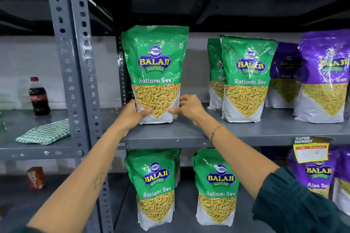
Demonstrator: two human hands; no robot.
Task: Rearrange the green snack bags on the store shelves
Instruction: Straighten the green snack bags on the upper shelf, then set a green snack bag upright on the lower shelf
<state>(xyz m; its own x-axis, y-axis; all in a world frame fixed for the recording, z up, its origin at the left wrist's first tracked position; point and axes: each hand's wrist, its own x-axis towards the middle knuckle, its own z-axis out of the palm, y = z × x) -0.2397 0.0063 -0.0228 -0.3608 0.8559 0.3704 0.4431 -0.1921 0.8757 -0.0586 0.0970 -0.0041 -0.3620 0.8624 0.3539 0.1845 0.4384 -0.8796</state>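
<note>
A green Ratlami Sev snack bag (156, 66) stands upright at the left end of the grey middle shelf (170, 136). My left hand (132, 114) grips its lower left corner and my right hand (188, 107) grips its lower right side. Further right on the same shelf stand two more green bags (246, 79), one behind the other. Below, on the lower shelf, two green bags (155, 185) (216, 187) stand side by side under my arms.
Purple Aloo Sev bags (323, 75) fill the right end of both shelves, with a yellow price tag (310, 149) on the shelf edge. A slotted upright post (83, 81) bounds the left. The neighbouring rack holds a cola bottle (38, 96), a checked cloth (45, 132) and a red can (35, 177).
</note>
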